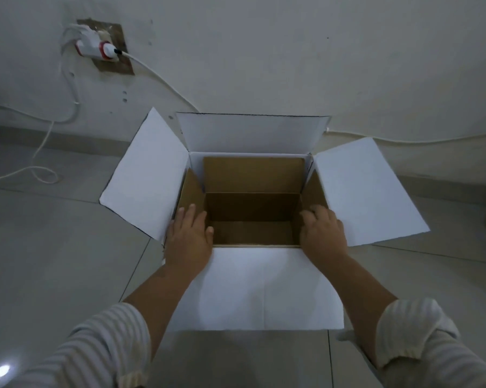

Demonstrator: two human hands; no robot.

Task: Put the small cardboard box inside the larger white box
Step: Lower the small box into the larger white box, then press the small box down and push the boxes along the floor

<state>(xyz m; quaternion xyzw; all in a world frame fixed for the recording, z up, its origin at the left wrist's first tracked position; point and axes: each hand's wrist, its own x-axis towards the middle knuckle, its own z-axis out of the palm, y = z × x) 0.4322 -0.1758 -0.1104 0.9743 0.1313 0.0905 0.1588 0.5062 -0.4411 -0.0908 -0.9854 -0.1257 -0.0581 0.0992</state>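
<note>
A: Where is the small cardboard box [253, 208] sitting?

B: It is sitting inside the larger white box [261, 289], open side up, with its brown flaps rising along the white walls. The white box itself is resting on the tiled floor [54, 261] against the wall, its four white flaps splaying outward so the mouth is staying clear.

A: And what are the hands doing?

B: The left hand [190, 239] is lying flat, fingers stretched out, on the small box's left flap. The right hand [323, 233] is curling its fingers over the right flap. Neither is closing around anything; both are pressing rather than gripping.

A: Why there?

B: I judge they are pushing the flaps aside and seating the small box squarely down, which looks like the last touch.
</note>
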